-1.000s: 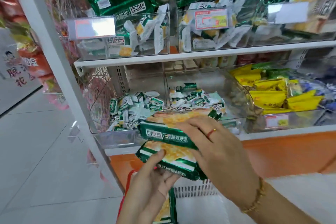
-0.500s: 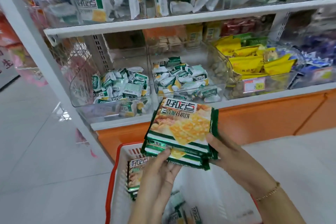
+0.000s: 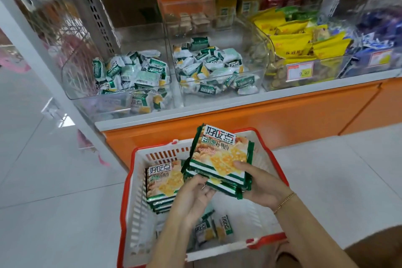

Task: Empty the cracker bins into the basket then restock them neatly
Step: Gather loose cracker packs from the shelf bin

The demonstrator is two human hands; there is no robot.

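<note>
A stack of large green cracker packs (image 3: pixel 219 154) hangs over the white, red-rimmed basket (image 3: pixel 139 213) on the floor. My right hand (image 3: pixel 260 185) grips the stack's right edge, thumb on top. My left hand (image 3: pixel 192 197) holds its lower left corner from below. Another stack of the same packs (image 3: pixel 163 183) leans against the basket's left wall. A few small cracker packets (image 3: pixel 214 227) lie on the basket floor. On the bottom shelf, two clear bins hold small green-and-white cracker packets, the left bin (image 3: pixel 130 74) and the middle bin (image 3: pixel 215 72).
A clear bin of yellow packs (image 3: pixel 298 41) with a price tag stands right of the cracker bins, and blue packs (image 3: pixel 376 30) lie further right. The orange shelf base (image 3: pixel 261 119) runs behind the basket. A white shelf post (image 3: pixel 43 54) slants at left. Pale floor tiles surround the basket.
Both hands have carried the stack of large packs down from the shelf front to over the basket. My view has tilted down, showing the whole basket.
</note>
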